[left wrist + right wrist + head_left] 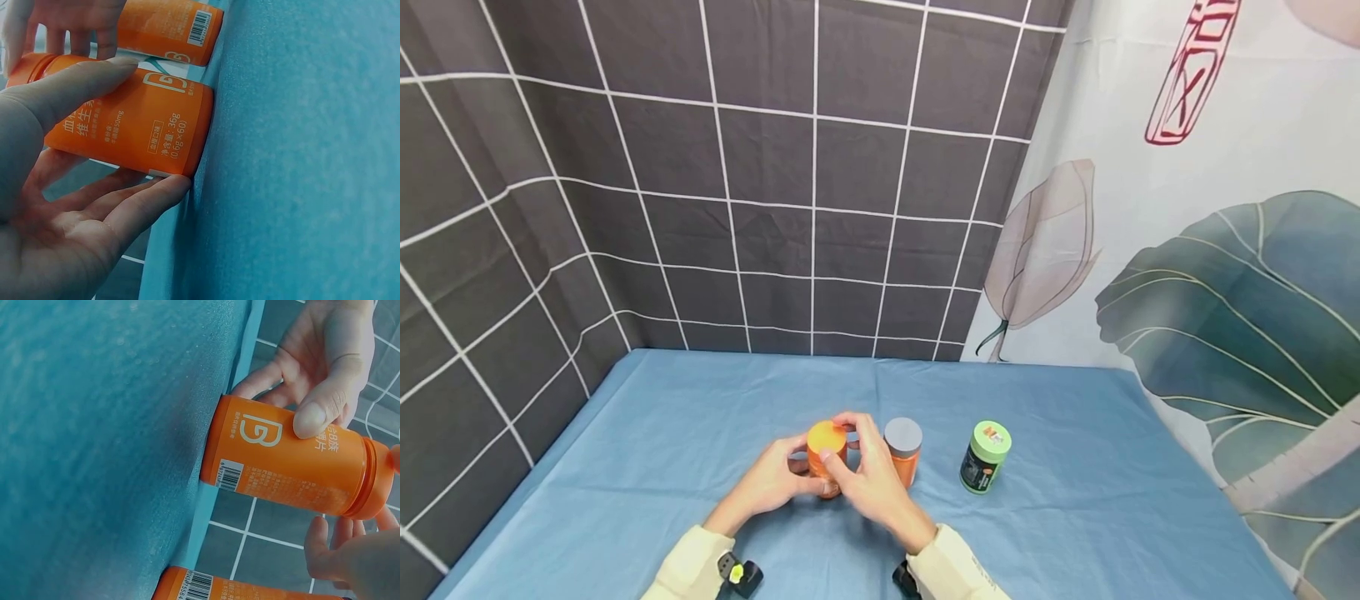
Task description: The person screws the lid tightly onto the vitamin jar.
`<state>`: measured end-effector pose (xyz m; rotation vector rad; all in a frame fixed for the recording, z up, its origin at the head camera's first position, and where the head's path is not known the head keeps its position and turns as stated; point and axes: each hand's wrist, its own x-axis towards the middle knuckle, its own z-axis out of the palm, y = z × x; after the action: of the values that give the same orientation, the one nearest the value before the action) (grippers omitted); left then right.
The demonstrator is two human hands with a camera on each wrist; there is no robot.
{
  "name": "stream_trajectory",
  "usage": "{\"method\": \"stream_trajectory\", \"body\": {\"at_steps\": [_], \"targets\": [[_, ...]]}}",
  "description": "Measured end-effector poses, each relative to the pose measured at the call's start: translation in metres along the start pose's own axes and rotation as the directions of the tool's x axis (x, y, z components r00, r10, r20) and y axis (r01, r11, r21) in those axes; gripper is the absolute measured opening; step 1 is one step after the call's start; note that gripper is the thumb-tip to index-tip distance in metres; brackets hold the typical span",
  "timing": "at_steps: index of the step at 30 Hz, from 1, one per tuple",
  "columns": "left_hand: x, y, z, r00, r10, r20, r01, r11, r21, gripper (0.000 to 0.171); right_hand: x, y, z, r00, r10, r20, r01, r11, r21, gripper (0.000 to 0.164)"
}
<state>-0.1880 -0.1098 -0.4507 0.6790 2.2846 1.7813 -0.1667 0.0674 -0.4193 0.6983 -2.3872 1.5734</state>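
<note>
An orange supplement bottle point(150, 119) stands upright on the blue cloth, between both hands. My left hand point(767, 482) grips its body from the left, with the thumb across the printed label and the fingers behind. From the right, my right hand point(874, 483) holds the bottle's orange lid point(826, 435), thumb at the front and fingers round the far side. The lid sits on the bottle in the right wrist view. Just right of the right hand is a second orange bottle point(906, 471) with a grey lid point(903, 435), partly hidden by that hand.
A dark jar point(980, 472) with a green lid point(991, 440) stands farther right on the blue cloth point(1075, 467). Behind the table hang a dark grid-patterned curtain point(775, 233) and a white cloth with leaf prints point(1067, 242).
</note>
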Motion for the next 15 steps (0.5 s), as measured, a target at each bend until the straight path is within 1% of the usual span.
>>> {"method": "stream_trajectory", "body": {"at_steps": [4,6,8,12,15], "targets": [[-0.001,0.000,0.001,1.000,-0.006,-0.006,0.006,1.000,-0.013,0.061,0.000,0.000,0.002,0.998,0.049,-0.037,-0.049,0.999,-0.001,0.040],[-0.001,-0.001,0.001,1.000,-0.006,-0.010,0.006,1.000,-0.007,0.060,0.001,0.007,0.004,0.998,0.029,-0.052,-0.030,0.999,-0.015,0.041],[0.000,0.001,0.001,1.000,-0.002,-0.011,0.002,1.000,0.003,0.059,0.001,0.009,0.004,0.999,-0.004,-0.051,0.002,0.999,-0.033,0.041],[0.000,0.001,0.000,1.000,0.017,-0.009,-0.017,0.999,0.029,0.058,0.001,0.010,0.003,0.999,-0.052,-0.014,0.051,0.999,-0.019,0.043],[0.000,0.000,0.000,1.000,0.012,-0.004,-0.012,1.000,0.025,0.058,0.001,0.010,0.003,0.998,-0.067,0.010,0.067,0.998,0.002,0.044]]}}
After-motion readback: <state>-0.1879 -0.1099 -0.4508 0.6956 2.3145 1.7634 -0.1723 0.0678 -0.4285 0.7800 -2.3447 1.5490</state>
